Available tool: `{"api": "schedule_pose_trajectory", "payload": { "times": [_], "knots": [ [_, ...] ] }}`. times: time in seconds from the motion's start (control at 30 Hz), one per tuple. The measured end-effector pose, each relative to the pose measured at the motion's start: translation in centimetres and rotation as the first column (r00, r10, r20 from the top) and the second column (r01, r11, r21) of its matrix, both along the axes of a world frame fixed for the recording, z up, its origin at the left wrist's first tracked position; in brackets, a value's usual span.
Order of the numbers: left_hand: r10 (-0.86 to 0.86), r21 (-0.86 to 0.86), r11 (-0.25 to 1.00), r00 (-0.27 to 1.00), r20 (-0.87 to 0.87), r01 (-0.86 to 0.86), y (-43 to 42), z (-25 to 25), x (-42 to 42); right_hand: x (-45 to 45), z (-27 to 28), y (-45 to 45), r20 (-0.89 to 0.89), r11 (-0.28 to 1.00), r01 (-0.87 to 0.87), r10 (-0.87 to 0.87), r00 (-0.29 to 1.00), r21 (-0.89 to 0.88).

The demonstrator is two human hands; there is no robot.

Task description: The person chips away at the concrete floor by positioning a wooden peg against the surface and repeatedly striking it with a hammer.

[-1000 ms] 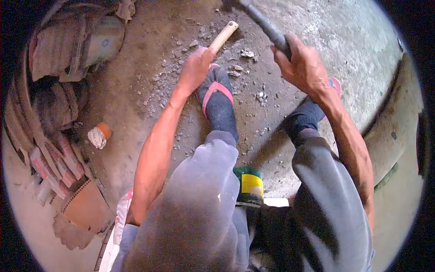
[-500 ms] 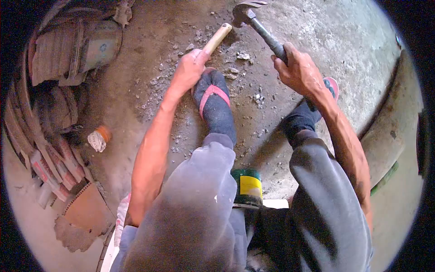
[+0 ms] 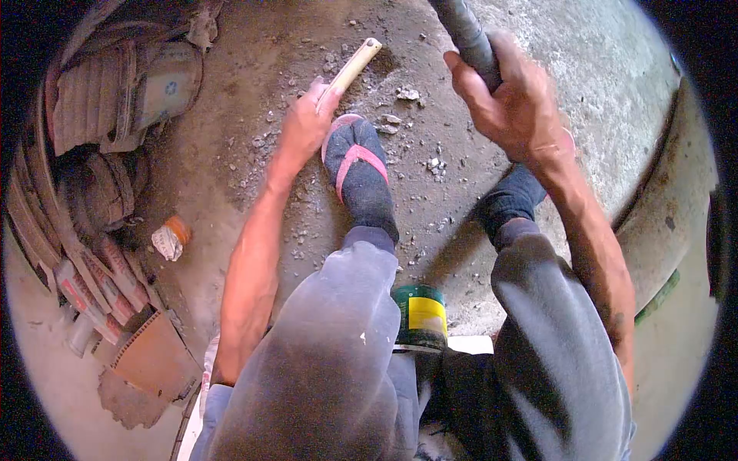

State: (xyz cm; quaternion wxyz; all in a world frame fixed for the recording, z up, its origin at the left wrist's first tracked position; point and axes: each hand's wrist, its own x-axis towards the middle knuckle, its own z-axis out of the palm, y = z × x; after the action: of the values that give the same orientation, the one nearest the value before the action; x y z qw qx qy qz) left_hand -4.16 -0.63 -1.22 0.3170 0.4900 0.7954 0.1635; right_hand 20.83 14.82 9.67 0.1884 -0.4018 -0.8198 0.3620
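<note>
My left hand [image 3: 304,121] is closed round a pale wooden handle [image 3: 355,66], which slants up and to the right just above the ground. A dark round spot marks the handle's far end; whatever is at its other end is hidden by my fingers. My right hand [image 3: 521,107] grips the dark shaft of a claw hammer [image 3: 466,32], raised high toward the camera, with its head beyond the top edge of the view. Broken stone bits [image 3: 407,94] lie on the ground close to the wooden handle.
My left foot in a pink flip-flop [image 3: 361,157] stands beside my left hand. Between my legs is a green tin with a yellow label [image 3: 427,313]. An orange and white cup-like thing [image 3: 171,237] lies at left, near piled cardboard and sacks [image 3: 96,100]. A long rounded object [image 3: 661,200] lies at right.
My right hand has lifted the hammer up toward the camera, taking its head out of view. My left hand and the wooden handle have shifted slightly left.
</note>
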Motion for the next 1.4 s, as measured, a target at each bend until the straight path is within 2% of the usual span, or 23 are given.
{"api": "schedule_pose_trajectory", "payload": {
  "times": [0.03,0.07,0.1,0.17,0.23,0.33,0.37,0.47,0.57,0.63,0.7,0.8,0.87,0.93,1.03,1.13,1.17,1.27,1.3,1.33,1.37,1.4],
  "knots": [
    [0.020,0.013,1.000,0.999,0.041,-0.021,0.0,0.0,0.2,0.0,-0.9,-0.4,-0.023,1.000,-0.001,0.002,1.000,0.028],
    [0.041,0.025,0.999,0.996,0.081,-0.043,-0.1,-0.2,0.4,0.1,-2.2,-0.8,-0.049,0.998,-0.025,0.022,0.999,-0.061],
    [0.060,0.036,0.997,0.991,0.123,-0.065,-0.3,-0.3,0.5,0.4,-4.2,-1.4,-0.008,0.995,-0.050,0.050,0.999,-0.083],
    [-0.004,0.108,0.994,0.996,0.094,-0.006,-0.8,-1.6,0.1,1.1,-7.1,-1.4,0.097,0.986,-0.123,0.134,0.986,-0.117],
    [-0.018,0.130,0.992,0.993,0.113,0.004,-0.5,-1.4,0.2,1.3,-7.8,-0.8,0.222,0.966,-0.208,0.238,0.945,-0.150],
    [0.029,0.070,0.997,0.983,0.182,-0.042,-1.0,-1.2,0.4,1.2,-6.0,-1.4,0.161,0.986,-0.116,0.134,0.978,-0.117],
    [0.030,0.063,0.997,0.984,0.174,-0.042,-0.8,-1.3,0.2,1.1,-5.3,-1.5,0.045,0.986,-0.125,0.131,0.990,-0.109],
    [0.064,0.007,0.998,0.976,0.207,-0.067,-0.8,-1.0,0.3,0.4,-7.3,-1.7,-0.016,0.994,-0.103,0.103,0.995,0.034],
    [0.081,0.010,0.996,0.965,0.251,-0.086,-0.3,-0.4,0.3,0.4,-9.6,-0.3,0.225,0.961,-0.272,0.274,0.935,-0.042],
    [0.102,-0.036,0.995,0.946,0.308,-0.096,0.2,-0.1,0.1,0.2,-8.0,0.2,0.284,0.965,-0.239,0.260,0.923,-0.105],
    [0.168,-0.156,0.981,0.905,0.390,-0.115,0.3,0.2,-0.1,0.6,-6.5,0.2,0.300,0.967,-0.201,0.240,0.923,-0.156],
    [0.433,-0.361,0.900,0.612,0.662,-0.246,1.2,2.8,0.0,1.4,-4.8,0.2,0.261,0.970,-0.137,0.188,0.947,-0.201],
    [0.334,-0.268,0.940,0.728,0.599,-0.210,1.1,3.0,0.0,1.6,-3.7,0.6,0.254,0.971,-0.087,0.144,0.956,-0.223],
    [0.200,-0.159,0.978,0.839,0.507,-0.138,0.8,2.1,-0.3,1.2,-3.0,1.3,0.264,0.983,-0.072,0.115,0.958,-0.167],
    [-0.180,0.238,0.964,0.947,0.267,0.116,0.1,-1.4,-0.3,0.6,-0.1,1.5,0.191,0.987,-0.078,0.104,0.976,-0.142],
    [0.017,-0.083,0.996,0.925,0.380,0.016,0.6,0.8,0.3,-0.2,1.6,0.6,0.126,0.989,0.020,-0.001,0.992,-0.148],
    [0.044,-0.092,0.996,0.915,0.402,-0.007,0.4,1.1,0.5,-0.1,1.4,0.8,0.101,0.997,-0.024,0.032,0.994,-0.079],
    [-0.012,-0.065,0.997,0.913,0.407,0.042,0.0,-0.3,-0.3,0.2,-2.1,-0.3,0.004,0.997,-0.046,0.046,0.999,-0.061],
    [0.034,-0.064,0.998,0.888,0.458,-0.005,-0.1,-0.6,-0.3,0.2,-3.1,-0.8,0.026,0.995,-0.060,0.062,0.998,-0.080],
    [0.078,-0.065,0.997,0.858,0.508,-0.052,-0.1,-0.8,0.0,0.3,-5.0,-0.8,-0.036,0.989,-0.140,0.138,0.990,-0.055],
    [0.119,-0.067,0.993,0.822,0.556,-0.098,0.0,-1.0,0.1,1.3,-6.4,-0.4,0.140,0.976,-0.191,0.205,0.969,-0.105],
    [0.107,-0.085,0.994,0.835,0.540,-0.073,0.1,-0.7,0.1,1.1,-6.0,-0.2,0.307,0.960,-0.229,0.269,0.913,-0.162]
  ]
}}
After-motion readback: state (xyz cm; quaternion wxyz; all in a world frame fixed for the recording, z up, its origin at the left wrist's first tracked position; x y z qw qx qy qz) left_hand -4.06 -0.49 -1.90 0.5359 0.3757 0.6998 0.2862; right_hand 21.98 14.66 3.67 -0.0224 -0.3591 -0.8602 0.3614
